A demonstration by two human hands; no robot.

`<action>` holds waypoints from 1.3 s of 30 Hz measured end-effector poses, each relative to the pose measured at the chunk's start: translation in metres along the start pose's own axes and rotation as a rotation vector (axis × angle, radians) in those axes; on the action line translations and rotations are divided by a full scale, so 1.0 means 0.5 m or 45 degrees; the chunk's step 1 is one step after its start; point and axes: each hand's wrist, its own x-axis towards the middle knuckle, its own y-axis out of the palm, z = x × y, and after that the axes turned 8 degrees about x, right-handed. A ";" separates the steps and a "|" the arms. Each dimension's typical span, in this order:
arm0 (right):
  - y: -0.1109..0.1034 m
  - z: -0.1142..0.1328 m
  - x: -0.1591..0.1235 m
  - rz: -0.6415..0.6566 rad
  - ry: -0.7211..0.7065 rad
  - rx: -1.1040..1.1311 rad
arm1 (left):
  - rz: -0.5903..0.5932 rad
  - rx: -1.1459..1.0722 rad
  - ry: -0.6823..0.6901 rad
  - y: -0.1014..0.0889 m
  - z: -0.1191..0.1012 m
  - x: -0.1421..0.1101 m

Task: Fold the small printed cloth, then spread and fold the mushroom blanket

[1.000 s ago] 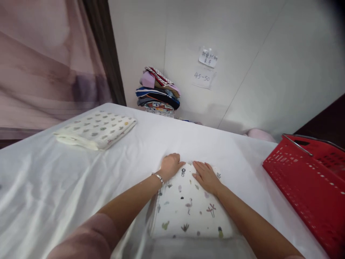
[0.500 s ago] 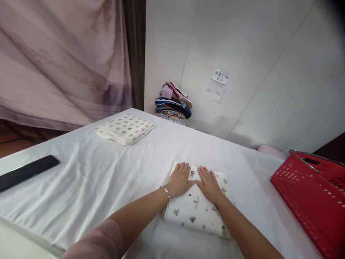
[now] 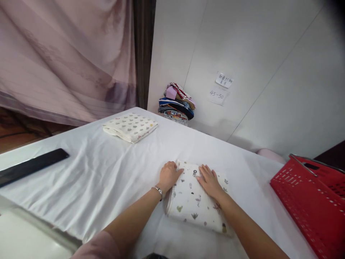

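A white folded cloth (image 3: 192,207) printed with flamingos, cactuses and small plants lies on the white-covered table (image 3: 107,201) in front of me. My left hand (image 3: 169,175), with a silver bracelet at the wrist, is at the cloth's far left corner. Its fingers bend down at the edge and its thumb rests over the top, closed on the cloth; the fingertips are partly hidden. Flat on the cloth's upper right part lies my right hand (image 3: 211,181), open with its fingers stretched out. Farther back on the left is a second folded white cloth (image 3: 130,126) with grey heart-like prints.
A red perforated basket (image 3: 302,201) with a metal handle stands on the right. At the left edge lies a long black flat object (image 3: 35,166). Beyond the table, a pile of folded clothes (image 3: 177,102) sits by the wall, under paper notes (image 3: 217,96). A pink curtain (image 3: 81,61) hangs at left.
My left hand has slid left from the cloth's top to its left edge, and its fingers have bent. The right hand stays flat on the cloth. The view has shifted slightly.
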 end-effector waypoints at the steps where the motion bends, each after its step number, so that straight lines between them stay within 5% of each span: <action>1: -0.002 0.011 0.007 -0.037 -0.009 0.025 | 0.003 -0.027 -0.013 0.003 0.000 0.001; 10: 0.051 0.116 0.117 -0.244 -0.169 0.249 | -0.090 -0.239 0.154 0.021 0.025 0.011; 16: 0.083 0.110 0.140 -0.363 -0.164 0.386 | -0.070 -0.315 0.202 0.026 0.034 0.020; 28: 0.082 0.102 0.139 -0.416 -0.171 0.610 | -0.070 -0.472 0.182 0.035 0.029 0.026; 39: 0.073 0.109 0.128 -0.443 -0.235 0.395 | -0.048 -0.472 0.175 0.043 0.033 0.031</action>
